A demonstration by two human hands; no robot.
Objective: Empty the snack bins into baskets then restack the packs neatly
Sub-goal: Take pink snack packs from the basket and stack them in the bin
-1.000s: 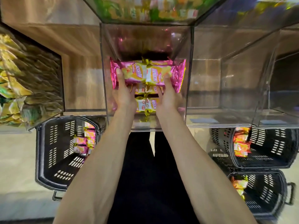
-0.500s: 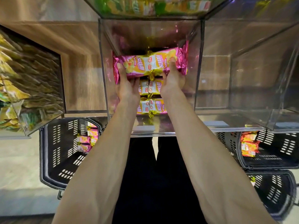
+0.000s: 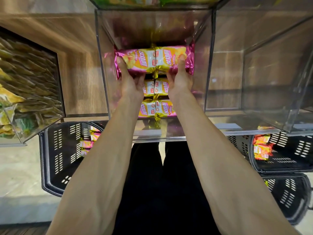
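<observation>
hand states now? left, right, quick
Left hand: gripping the left end of the pink snack packs inside the clear bin.
Right hand: gripping their right end.

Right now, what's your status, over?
Left grip, right grip both hold pink packs. Packs inside clear bin, beyond two laid rows. No obstruction seen.
</observation>
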